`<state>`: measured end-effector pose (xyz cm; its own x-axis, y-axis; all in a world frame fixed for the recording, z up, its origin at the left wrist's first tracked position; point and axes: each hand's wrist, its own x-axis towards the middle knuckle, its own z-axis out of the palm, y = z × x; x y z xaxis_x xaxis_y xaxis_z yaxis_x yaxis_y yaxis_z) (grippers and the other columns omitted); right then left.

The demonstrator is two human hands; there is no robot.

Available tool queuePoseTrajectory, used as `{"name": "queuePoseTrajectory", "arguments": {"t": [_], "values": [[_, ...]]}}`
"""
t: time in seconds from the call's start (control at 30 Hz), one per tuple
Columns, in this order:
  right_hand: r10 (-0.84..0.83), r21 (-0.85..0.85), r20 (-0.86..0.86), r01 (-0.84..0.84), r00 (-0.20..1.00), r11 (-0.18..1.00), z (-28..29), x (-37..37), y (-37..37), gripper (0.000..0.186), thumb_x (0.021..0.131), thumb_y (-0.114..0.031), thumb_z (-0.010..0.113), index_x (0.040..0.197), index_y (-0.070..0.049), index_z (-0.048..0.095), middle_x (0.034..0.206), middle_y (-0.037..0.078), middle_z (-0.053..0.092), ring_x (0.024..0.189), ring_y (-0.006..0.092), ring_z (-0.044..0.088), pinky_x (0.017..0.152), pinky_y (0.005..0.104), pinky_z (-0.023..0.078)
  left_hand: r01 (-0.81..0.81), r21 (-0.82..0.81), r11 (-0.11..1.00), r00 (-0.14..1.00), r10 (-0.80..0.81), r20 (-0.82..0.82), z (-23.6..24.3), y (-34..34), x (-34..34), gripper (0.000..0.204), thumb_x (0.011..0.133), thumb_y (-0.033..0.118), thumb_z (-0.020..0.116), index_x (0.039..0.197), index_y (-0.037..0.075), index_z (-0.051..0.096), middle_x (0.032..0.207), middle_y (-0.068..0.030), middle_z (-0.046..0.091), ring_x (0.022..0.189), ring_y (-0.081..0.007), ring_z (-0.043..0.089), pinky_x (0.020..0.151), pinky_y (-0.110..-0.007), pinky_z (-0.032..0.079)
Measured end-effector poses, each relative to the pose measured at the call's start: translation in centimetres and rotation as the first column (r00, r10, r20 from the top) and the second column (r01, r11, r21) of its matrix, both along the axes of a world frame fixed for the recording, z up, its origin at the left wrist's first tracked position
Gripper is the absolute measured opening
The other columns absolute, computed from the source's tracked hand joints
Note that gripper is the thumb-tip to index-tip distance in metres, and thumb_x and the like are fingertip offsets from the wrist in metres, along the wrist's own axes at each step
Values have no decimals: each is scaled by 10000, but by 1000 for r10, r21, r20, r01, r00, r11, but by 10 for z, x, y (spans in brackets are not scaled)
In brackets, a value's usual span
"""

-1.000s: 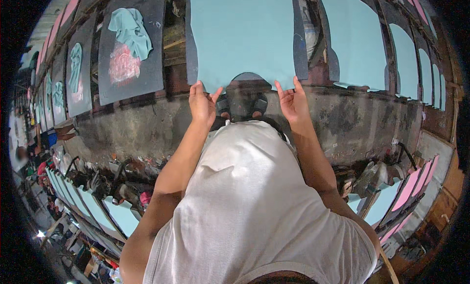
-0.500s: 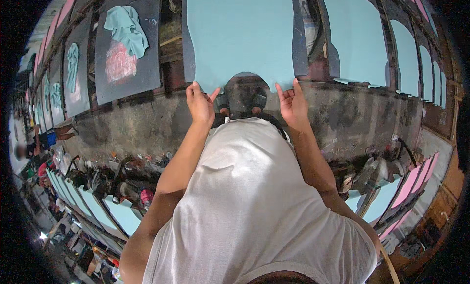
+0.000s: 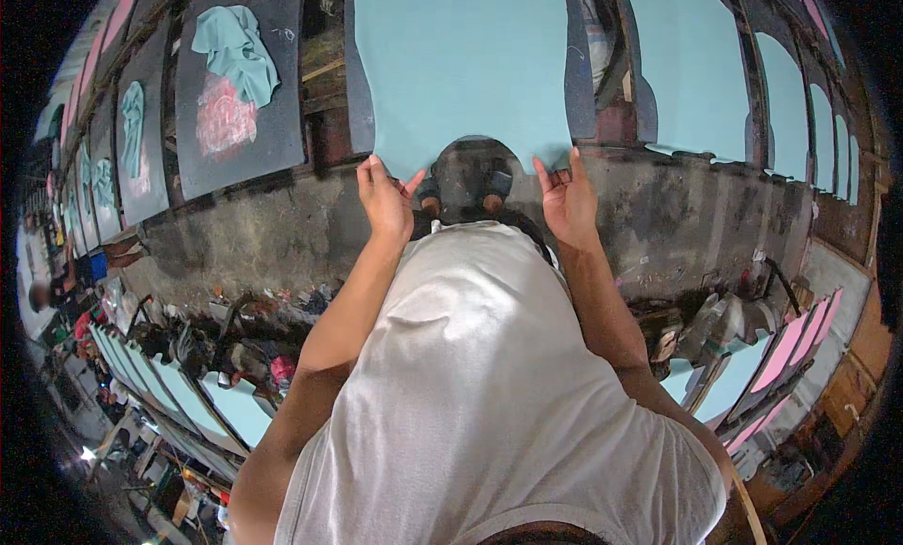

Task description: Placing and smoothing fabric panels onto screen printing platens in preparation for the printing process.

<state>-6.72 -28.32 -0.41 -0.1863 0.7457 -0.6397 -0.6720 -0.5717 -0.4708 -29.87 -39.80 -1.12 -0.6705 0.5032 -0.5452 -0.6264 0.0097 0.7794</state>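
Grey floor (image 3: 677, 221) across mid-frame, blue sheet (image 3: 461, 65) on dark board (image 3: 359, 103) at top centre, left hand (image 3: 386, 205) and right hand (image 3: 570, 203) pinching the blue sheet's lower corners, crumpled sheet (image 3: 235, 51) upper left

No legible txt; scrawl (image 3: 286, 34) on dk board (image 3: 280, 136) unreadable.
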Motion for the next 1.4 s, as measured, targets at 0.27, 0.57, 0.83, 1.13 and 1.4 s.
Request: {"name": "queuePoseTrajectory", "arguments": {"t": [0.27,0.57,0.83,1.13,1.4], "values": [[-14,-14,-45,13,999,1000,1,-2,-1,253,981,-202,552,1149,-14,532,1110,56,579,1078,197,565,1070,449,435,12,25,1000,1000,-12,-1,-8,-3,0,230,1029,338,420,1086,116,427,1065,-50,548,921,-188,586,795,-420,575],[-12,-11,-42,12,999,1000,-8,0,-3,332,995,-268,522,1207,-11,513,1165,68,589,1125,199,565,1098,470,381,1,-37,999,1000,-2,-27,-5,0,3,270,1040,350,366,1103,89,401,1006,-75,541,834,-177,602,738,-380,599],[-63,-117,-54,57,997,992,-17,1,0,237,992,-214,532,1127,-19,539,1016,52,612,983,156,603,1077,456,419,26,-37,999,998,-28,-55,-10,-1,4,283,1037,362,375,1118,91,397,1042,-88,559,884,-201,626,719,-361,597],[-7,-66,-73,2,997,998,-8,-5,-2,297,985,-233,547,1188,-17,531,1193,77,608,1137,189,570,1099,456,384,2,-51,999,997,-6,-74,-10,-4,1,270,1035,363,381,1112,105,406,911,-51,508,793,-161,582,723,-386,594],[73,14,-87,-72,994,997,-14,4,-1,287,993,-249,528,1135,-3,565,1110,97,640,1048,188,609,987,416,501,16,-50,999,999,-18,-30,-26,-3,3,277,1034,368,381,1119,105,398,985,-63,527,816,-178,603,692,-398,600]]}}
